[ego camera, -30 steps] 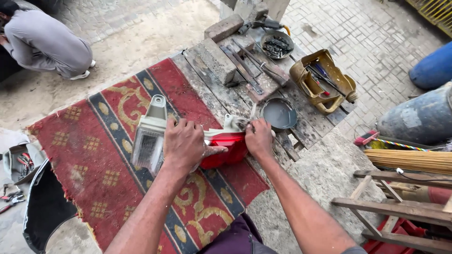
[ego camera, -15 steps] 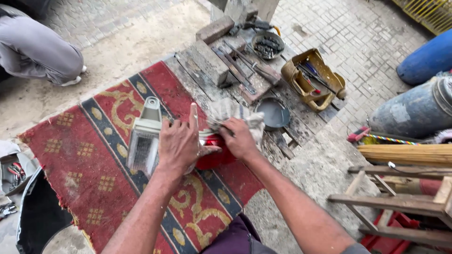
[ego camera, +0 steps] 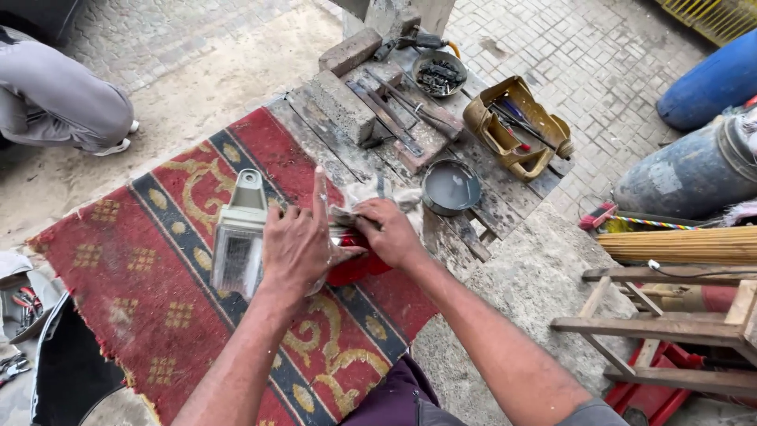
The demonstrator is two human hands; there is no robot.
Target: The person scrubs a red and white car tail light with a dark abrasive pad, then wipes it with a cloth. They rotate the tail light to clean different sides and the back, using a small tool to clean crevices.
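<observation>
My left hand [ego camera: 298, 246] lies on a vehicle lamp unit [ego camera: 239, 239] that has a clear lens at its left and a red lens [ego camera: 356, 267] at its right; the fingers are spread and the index finger points up. My right hand [ego camera: 389, 231] is closed on a dirty grey rag [ego camera: 369, 192] and presses it against the red end of the lamp. The lamp rests on a red patterned rug [ego camera: 158, 260].
A round metal bowl of grey liquid [ego camera: 450, 187] sits just right of the rag. Behind it lie bricks [ego camera: 341, 105], tools on planks, a bowl of small parts [ego camera: 439, 75] and a cut yellow jug of tools [ego camera: 514, 126]. Wooden frames [ego camera: 654, 323] stand right; a crouching person [ego camera: 55, 99] is at far left.
Both hands have stayed on the lamp while the right hand shifted the rag slightly over its red end. The view has tilted a little.
</observation>
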